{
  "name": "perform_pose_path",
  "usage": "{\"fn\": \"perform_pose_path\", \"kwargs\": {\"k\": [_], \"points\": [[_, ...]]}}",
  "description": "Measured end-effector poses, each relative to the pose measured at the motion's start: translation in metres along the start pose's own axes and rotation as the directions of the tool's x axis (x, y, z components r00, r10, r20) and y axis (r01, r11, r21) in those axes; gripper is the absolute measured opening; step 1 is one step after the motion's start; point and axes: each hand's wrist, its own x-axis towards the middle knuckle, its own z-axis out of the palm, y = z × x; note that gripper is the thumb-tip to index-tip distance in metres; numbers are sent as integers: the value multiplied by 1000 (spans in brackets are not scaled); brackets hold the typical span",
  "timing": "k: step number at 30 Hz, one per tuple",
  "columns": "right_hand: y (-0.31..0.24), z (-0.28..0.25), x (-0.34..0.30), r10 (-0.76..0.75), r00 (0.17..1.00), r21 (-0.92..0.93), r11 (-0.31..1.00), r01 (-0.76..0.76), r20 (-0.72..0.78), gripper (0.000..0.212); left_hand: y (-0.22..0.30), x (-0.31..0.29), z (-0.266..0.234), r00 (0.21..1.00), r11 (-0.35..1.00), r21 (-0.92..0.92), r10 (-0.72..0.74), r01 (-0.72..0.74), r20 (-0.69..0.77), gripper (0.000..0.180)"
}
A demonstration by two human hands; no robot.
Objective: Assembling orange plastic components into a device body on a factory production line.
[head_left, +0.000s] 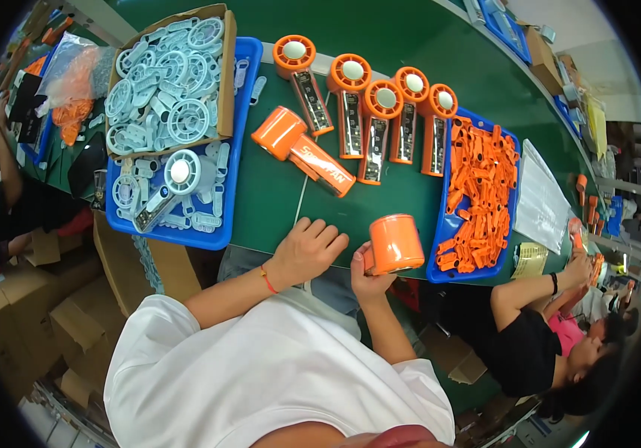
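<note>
My right hand (369, 278) is closed round the handle of an orange handheld fan (397, 243), its round head tipped up at the table's near edge. Most of that handle is hidden by my fingers. Left of it, my left hand (309, 250) rests at the edge with curled fingers; whatever they hold, if anything, is out of sight. Beyond my hands lies another orange fan (324, 166) on its side, its handle cover facing up. Several orange fans with bare circuit boards in their handles, such as this open-handled fan (373, 134), are lined up farther back.
A blue tray (220, 237) on the left bears a cardboard box (227, 75) of pale blue parts and a pale blue fan (178, 179). Small orange parts fill a blue tray (432, 270) at right, beside a plastic bag (541, 198). A person (515, 336) works close on my right.
</note>
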Motion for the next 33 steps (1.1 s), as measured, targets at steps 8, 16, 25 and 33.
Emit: {"fn": "perform_pose_path", "kwargs": {"k": [8,16,25,33], "points": [[-26,-1,22,49,989,33,998,-54,137,54,-6,4,-13,987,908,-392,-158,151,15,42],[-86,1,44,-94,973,-312,937,158,209,69,9,26,-46,873,321,-851,-404,416,275,46],[-100,3,26,-146,968,-421,880,222,204,74,17,14,-46,807,246,-865,-532,437,256,33],[-107,-9,28,-65,956,-242,960,138,287,75,21,2,-73,883,461,-836,-466,298,58,14]]}}
